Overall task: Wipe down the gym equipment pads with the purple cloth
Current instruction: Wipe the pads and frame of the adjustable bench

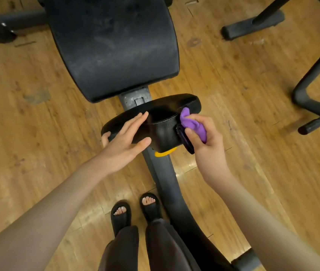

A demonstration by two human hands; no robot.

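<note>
A small black saddle-shaped seat pad sits on a grey frame in the middle of the head view. My left hand lies flat on its left half, fingers spread, little finger curled under the left edge. My right hand is closed around a bunched purple cloth and presses it against the pad's right side. Beyond it lies a large black bench pad, dusty and smudged on top.
The grey frame beam runs from the seat down past my feet in black sandals. A yellow knob shows under the seat. Black equipment legs stand on the wooden floor at right, another base at upper left.
</note>
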